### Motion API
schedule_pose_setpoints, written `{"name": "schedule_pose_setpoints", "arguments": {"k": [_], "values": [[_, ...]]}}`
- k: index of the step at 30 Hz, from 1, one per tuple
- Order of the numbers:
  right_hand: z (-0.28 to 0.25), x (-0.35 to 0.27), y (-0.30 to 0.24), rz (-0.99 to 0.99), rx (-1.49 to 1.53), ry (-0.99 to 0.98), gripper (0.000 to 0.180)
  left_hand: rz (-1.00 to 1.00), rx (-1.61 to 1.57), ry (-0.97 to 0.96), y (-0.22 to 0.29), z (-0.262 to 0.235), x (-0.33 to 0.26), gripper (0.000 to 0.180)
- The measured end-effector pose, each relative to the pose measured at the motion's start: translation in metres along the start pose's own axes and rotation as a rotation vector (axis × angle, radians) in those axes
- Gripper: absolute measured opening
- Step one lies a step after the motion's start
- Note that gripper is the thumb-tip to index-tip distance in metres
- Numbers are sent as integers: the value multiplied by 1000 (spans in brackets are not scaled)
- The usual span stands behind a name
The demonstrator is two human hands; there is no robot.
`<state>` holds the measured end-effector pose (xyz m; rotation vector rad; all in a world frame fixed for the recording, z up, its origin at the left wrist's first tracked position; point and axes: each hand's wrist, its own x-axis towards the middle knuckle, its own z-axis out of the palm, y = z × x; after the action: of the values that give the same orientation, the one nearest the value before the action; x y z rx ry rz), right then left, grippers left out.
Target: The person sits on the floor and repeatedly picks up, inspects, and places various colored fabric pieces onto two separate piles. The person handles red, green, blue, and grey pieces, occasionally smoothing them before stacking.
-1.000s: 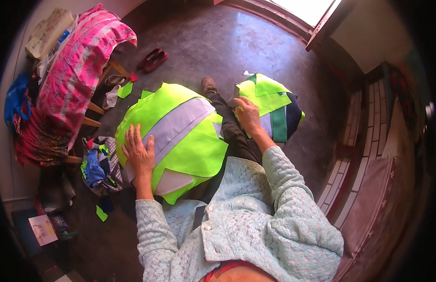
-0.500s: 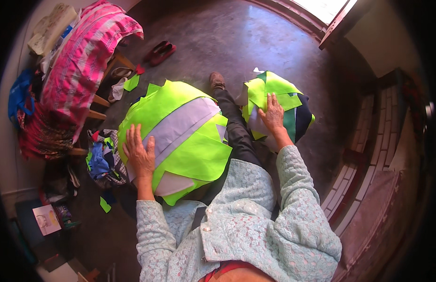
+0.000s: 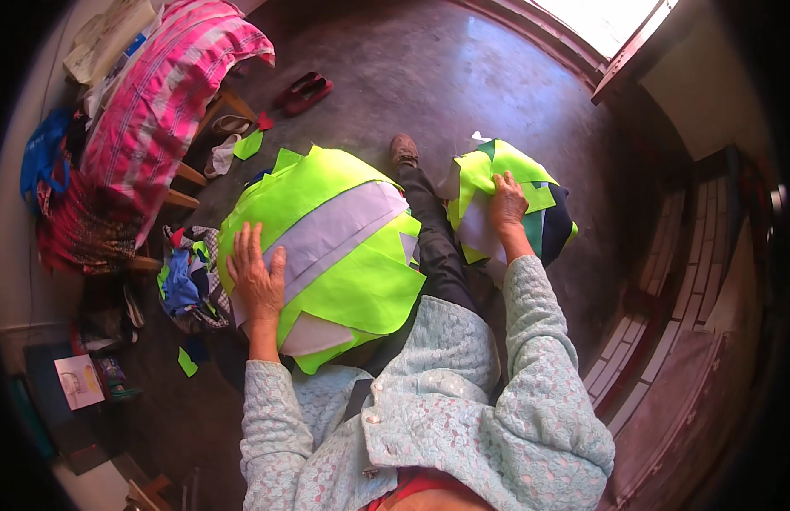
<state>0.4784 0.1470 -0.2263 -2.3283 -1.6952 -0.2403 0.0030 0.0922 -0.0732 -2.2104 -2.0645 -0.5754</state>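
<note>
A: Where are the hands? The left hand (image 3: 259, 277) lies flat, fingers spread, on the left edge of the big yellow fabric stack (image 3: 327, 255), which sits over the person's lap and left leg. It is pressing, not gripping; nothing is held.

B: And the right hand (image 3: 507, 204)?

A: It is on top of the smaller fabric pile (image 3: 506, 209) on the floor (image 3: 463, 77), just right of the outstretched leg (image 3: 433, 230). The fingers curl over the top yellow piece. Whether they actually pinch a layer cannot be told; the fingertips are hidden against the cloth.

B: So the grip state?

A: Left is open and flat. Right is partly closed on the pile; grasp unconfirmed.

B: How should the person do it well?

A: Judgement only: peel one layer, not several. The pieces are thin and slippery-looking, so the thumb should slide to separate the top piece at an edge before lifting. The left palm should keep pressure on the big stack so the grey strip (image 3: 344, 230) and yellow layers stay aligned.

B: Risks?

A: The lap stack overhangs on the near side and could slide off. The small pile is uneven, with dark and white pieces sticking out, so a careless pull could drag its neighbours.

B: Clutter?

A: The scrap heap (image 3: 186, 277) and pink blanket (image 3: 161, 85) sit to the left, well apart from both hands.
</note>
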Motion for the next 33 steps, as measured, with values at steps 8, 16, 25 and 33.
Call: {"name": "schedule_pose_setpoints", "arguments": {"k": [8, 16, 25, 33], "values": [[5, 8, 41, 528, 1079, 145, 28, 0, -11, 12, 4, 0, 2, 56], [-72, -16, 73, 590, 1324, 273, 18, -37, -28, 35, 4, 0, -2, 56], [-184, -17, -23, 482, 1670, 32, 20, -48, -67, 95, 6, 1, -2, 57], [-274, -24, -193, -223, 1219, 270, 20, -63, -149, 101, 3, 3, -4, 54]]}}
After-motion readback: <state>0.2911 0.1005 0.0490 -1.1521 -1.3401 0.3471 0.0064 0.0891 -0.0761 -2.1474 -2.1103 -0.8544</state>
